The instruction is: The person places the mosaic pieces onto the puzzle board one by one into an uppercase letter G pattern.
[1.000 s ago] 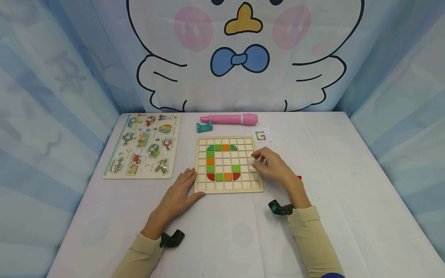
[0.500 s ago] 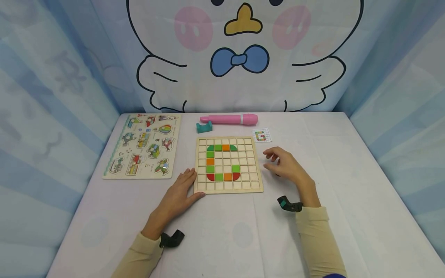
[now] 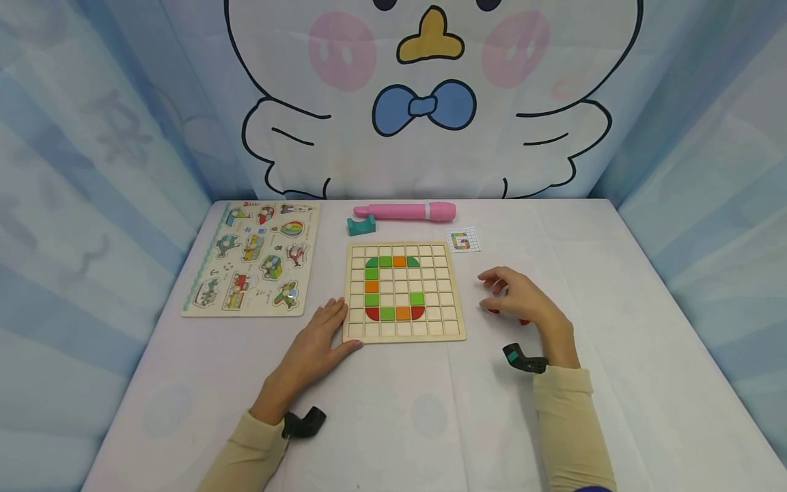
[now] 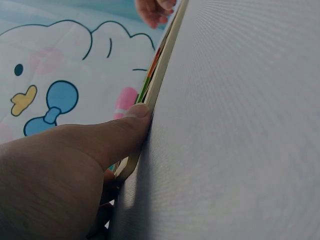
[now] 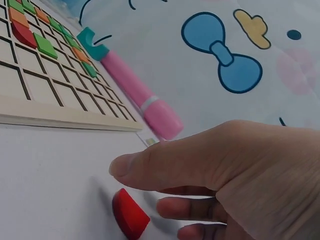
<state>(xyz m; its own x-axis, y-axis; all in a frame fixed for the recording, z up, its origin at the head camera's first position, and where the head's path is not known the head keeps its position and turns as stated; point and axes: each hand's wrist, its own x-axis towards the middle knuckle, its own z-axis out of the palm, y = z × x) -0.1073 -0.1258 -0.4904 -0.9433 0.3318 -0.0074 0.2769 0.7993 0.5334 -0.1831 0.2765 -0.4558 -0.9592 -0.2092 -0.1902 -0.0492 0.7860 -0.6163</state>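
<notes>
The wooden grid board (image 3: 439, 328) lies flat with green, orange and red tiles set in a G-like outline. My left hand (image 3: 320, 338) rests at its near left corner, fingers along the left side and thumb (image 4: 132, 115) against the front edge. To the right of the board, my right hand (image 3: 516, 297) is low over the table, fingers loosely bent. A red quarter-round tile (image 5: 130, 215) sits below the thumb in the right wrist view, with space between them. Another red tile (image 3: 525, 322) shows partly from under the palm.
A small pattern card (image 3: 463, 240) lies past the board's far right corner. Behind the board are a pink pen-shaped toy (image 3: 402, 212) and a teal stand (image 3: 361, 225). A picture puzzle board (image 3: 252, 260) occupies the table's left side.
My right hand has drawn back rightward from the board's right edge to the red tiles on the table. The left hand and the board have stayed put.
</notes>
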